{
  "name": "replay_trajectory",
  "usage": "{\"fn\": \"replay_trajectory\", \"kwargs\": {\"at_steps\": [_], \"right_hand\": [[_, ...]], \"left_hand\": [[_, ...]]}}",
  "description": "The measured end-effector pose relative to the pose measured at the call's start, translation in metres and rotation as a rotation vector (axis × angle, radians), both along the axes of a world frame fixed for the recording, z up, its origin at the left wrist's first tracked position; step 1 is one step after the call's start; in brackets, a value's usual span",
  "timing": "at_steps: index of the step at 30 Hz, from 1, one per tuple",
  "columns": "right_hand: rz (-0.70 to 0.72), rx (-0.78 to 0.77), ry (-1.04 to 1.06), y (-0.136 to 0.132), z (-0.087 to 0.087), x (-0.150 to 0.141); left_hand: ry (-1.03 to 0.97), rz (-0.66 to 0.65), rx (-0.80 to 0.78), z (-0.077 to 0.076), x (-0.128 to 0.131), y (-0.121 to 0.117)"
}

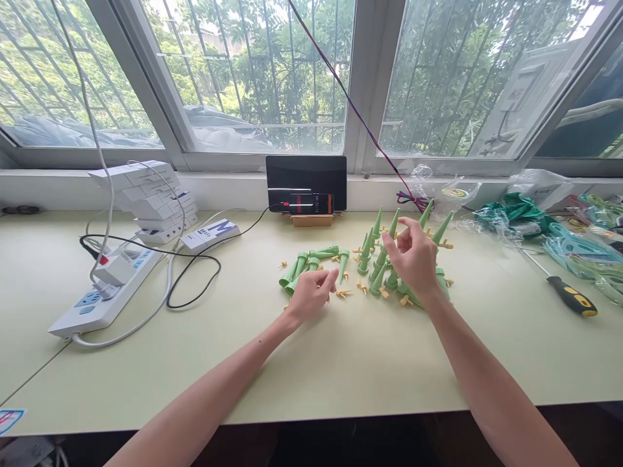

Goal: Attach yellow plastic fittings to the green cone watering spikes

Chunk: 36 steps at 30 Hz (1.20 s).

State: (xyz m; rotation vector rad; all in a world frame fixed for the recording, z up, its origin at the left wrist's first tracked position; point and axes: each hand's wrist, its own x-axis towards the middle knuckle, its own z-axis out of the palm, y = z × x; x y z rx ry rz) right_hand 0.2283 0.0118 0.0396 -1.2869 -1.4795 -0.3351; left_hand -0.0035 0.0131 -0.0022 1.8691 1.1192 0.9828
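My left hand [314,293] rests low over the table with its fingers curled and thumb and forefinger together; whatever they may hold is hidden. Beside it lies a heap of green conical spikes [302,263]. Small yellow valve-like pieces [344,294] are scattered near its fingertips. Further right, my right hand [415,256] hovers among upright green spikes [378,282] fitted with yellow pieces. Its thumb and forefinger are apart, on either side of one spike's tip [395,219]; contact is not clear. The hand and wrist cover part of this group.
A black tablet [306,172] with a phone [311,203] before it stands by the window. At left are a power strip [104,298], cables and stacked white boxes [150,194]. A screwdriver [572,295] and bagged green tubing [579,253] lie at right.
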Motion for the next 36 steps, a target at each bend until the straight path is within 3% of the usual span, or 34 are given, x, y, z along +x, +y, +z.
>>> {"fn": "replay_trajectory", "kwargs": {"at_steps": [5, 8, 14, 20, 27, 36], "right_hand": [[-0.046, 0.170, 0.102, -0.015, 0.001, -0.018], [0.064, 0.210, 0.034, -0.025, -0.009, -0.039], [0.444, -0.099, -0.117, -0.038, -0.044, -0.083], [0.523, -0.438, -0.206, -0.041, -0.052, -0.087], [0.506, -0.484, -0.165, -0.039, -0.042, -0.078], [0.553, -0.529, -0.217, -0.040, -0.049, -0.082]], "left_hand": [[-0.006, -0.002, -0.004, 0.000, 0.000, 0.000], [-0.020, 0.001, -0.003, 0.002, 0.000, -0.001], [-0.060, 0.068, 0.054, 0.008, -0.003, 0.002], [-0.113, 0.168, 0.086, 0.010, -0.009, 0.006], [-0.102, 0.184, 0.112, 0.008, -0.009, 0.007], [-0.040, 0.176, 0.138, 0.008, -0.009, 0.006]]}}
